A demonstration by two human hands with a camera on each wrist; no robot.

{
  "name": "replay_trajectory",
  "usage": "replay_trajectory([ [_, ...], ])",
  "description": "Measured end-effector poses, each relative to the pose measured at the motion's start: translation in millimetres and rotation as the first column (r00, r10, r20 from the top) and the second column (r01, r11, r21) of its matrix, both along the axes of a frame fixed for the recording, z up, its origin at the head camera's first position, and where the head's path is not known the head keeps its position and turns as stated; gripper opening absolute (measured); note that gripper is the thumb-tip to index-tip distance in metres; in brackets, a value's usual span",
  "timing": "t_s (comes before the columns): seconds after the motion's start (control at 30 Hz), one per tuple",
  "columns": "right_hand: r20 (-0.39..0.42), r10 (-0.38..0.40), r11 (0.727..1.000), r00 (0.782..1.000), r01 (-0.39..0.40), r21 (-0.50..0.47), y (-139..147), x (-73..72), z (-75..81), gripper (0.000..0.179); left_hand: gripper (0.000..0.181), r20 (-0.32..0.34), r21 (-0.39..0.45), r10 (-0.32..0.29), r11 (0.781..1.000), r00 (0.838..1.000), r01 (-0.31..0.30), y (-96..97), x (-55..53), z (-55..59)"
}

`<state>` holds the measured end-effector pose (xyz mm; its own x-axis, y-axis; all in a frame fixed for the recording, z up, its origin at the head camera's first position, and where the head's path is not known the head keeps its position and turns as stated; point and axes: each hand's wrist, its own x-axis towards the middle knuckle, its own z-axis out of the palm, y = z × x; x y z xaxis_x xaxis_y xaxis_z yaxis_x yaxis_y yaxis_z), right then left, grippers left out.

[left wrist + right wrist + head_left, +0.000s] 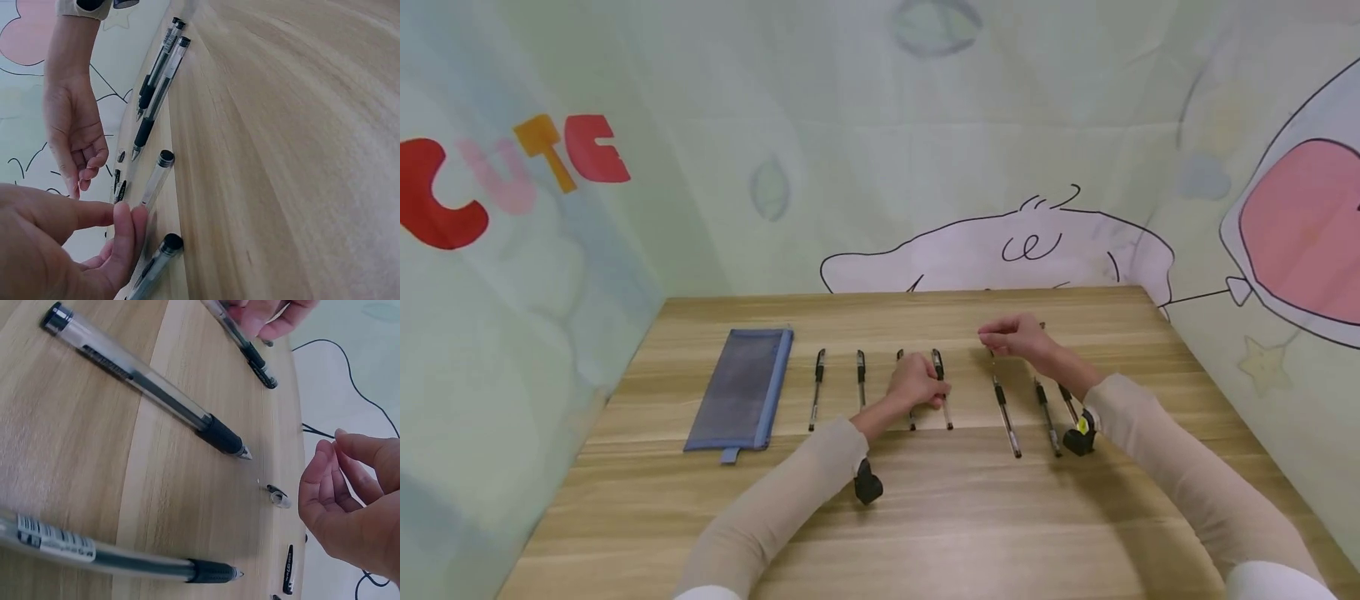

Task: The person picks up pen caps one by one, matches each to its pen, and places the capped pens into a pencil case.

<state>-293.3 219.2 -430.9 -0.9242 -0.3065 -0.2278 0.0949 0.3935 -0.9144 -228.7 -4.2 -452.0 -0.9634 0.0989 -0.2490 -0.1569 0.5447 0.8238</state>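
My left hand (917,381) pinches a capped clear pen (947,410) at the right end of a row of capped black gel pens (817,392). In the left wrist view, the thumb and fingers cover part of this pen's barrel (159,175). My right hand (1018,340) hovers above the far part of the table, its fingers loosely bent and fingertips together; nothing shows between them. Below it lies a loose pen cap (279,497). Nearer lies an uncapped pen (1007,418), its tip pointing away, with another uncapped pen (1047,419) to its right.
A blue mesh zip pouch (737,387) lies flat at the left of the wooden table (925,533). A third uncapped pen (1067,402) is partly behind the right wrist. Another black cap (288,570) lies farther right. A printed curtain (700,167) stands behind the table.
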Motion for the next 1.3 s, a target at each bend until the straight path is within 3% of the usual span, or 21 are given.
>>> replay_trajectory([
  [0.1,-0.017,-0.003,1.0,1.0,0.003,0.022,3,1.5,-2.1,0.04,0.015,-0.085,-0.026,-0.018,1.0,0.996,0.016,-0.1,4.1,4.4],
  [0.23,-0.039,-0.027,0.999,0.999,0.028,0.037,5,5.6,-6.5,0.039,0.016,-0.193,0.021,-0.06,0.998,0.979,0.066,2.8,13.3,8.8],
  [0.33,-0.032,-0.02,0.998,0.999,0.022,0.061,4,10.7,-12.9,0.039,0.015,-0.169,0.061,-0.072,0.995,0.983,0.083,7.4,21.7,4.0],
  [0.47,-0.021,-0.017,0.998,1.0,0.018,0.064,1,16.4,-19.0,0.038,0.015,-0.116,0.043,-0.095,0.994,0.989,0.1,18.3,29.5,-4.0],
  [0.67,-0.077,-0.041,0.996,0.996,0.047,0.07,8,13.9,-16.6,0.037,0.029,-0.097,0.043,-0.187,0.98,0.977,0.192,47.5,27.2,-6.7],
  [0.9,-0.089,-0.066,0.995,0.994,0.072,0.071,15,8.0,-16.7,0.037,0.042,-0.019,-0.029,-0.173,0.985,0.985,0.173,72.7,25.2,-10.7],
  [1.1,-0.006,-0.099,0.995,0.995,0.099,-0.004,17,2.7,-20.4,0.04,0.038,-0.051,-0.137,-0.179,0.976,0.982,0.171,77.8,27.4,-6.7],
  [1.3,0.036,-0.112,0.993,0.993,0.113,-0.026,23,-6.1,-21.9,0.041,0.04,-0.071,-0.178,-0.192,0.968,0.979,0.177,76.4,24.8,-3.1],
])
